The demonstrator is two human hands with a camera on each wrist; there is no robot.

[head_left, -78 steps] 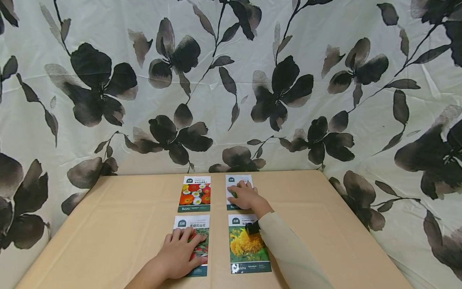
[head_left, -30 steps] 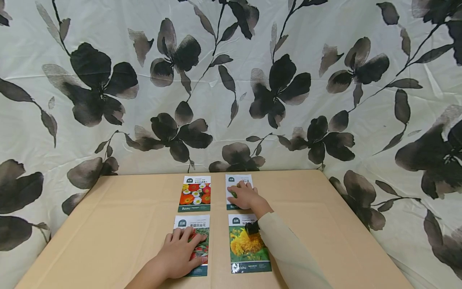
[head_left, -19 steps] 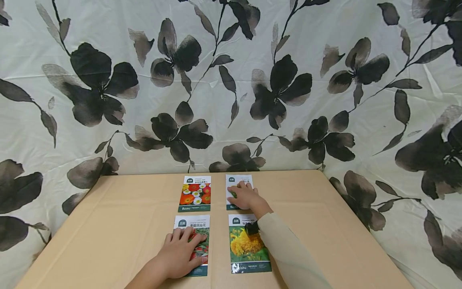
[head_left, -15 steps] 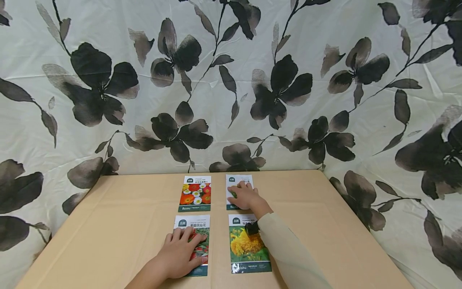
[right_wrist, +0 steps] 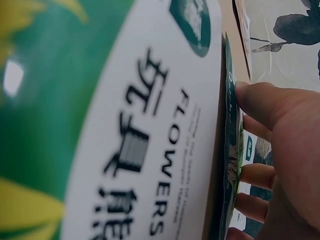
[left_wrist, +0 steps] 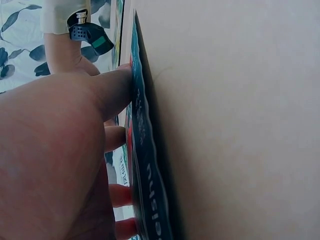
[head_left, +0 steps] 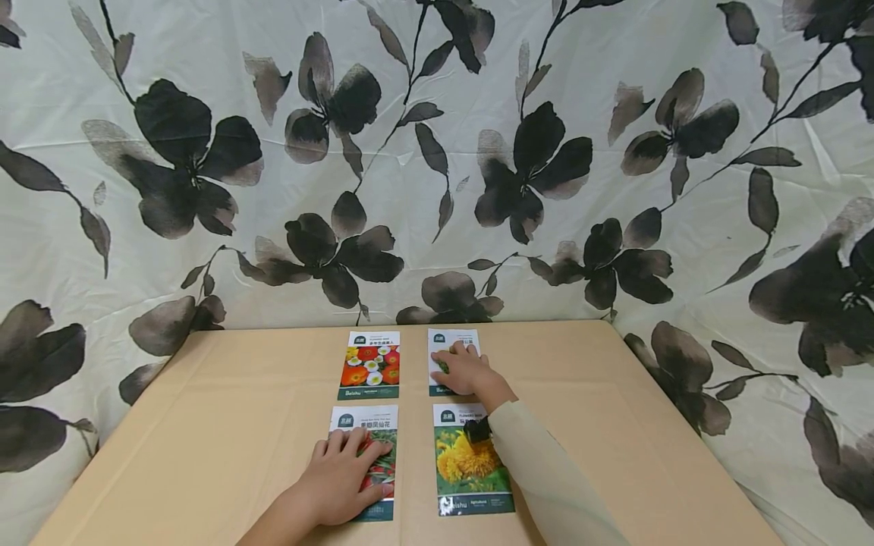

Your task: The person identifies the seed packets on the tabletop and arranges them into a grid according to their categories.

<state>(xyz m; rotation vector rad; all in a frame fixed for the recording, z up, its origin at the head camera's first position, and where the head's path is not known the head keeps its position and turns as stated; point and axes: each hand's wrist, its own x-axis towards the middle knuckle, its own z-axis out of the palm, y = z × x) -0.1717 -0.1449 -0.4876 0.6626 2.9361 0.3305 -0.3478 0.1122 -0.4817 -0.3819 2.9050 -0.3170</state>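
Note:
My left hand rests with spread fingers on the front left seed packet, covering much of its red flower picture. In the left wrist view the thumb and fingertips touch that packet's face, close to its dark teal lower band. My right hand lies on the back right seed packet, hiding most of its picture. The right wrist view shows the thumb and fingertips against this packet. Below the right forearm lies the front right packet with yellow flowers. A packet of red, orange and white flowers lies back left.
The packets lie in two rows on a light tan table, with gaps between them. Behind its far edge hangs a white cloth with dark flowers. A small black camera on the right wrist hangs over the yellow flower packet.

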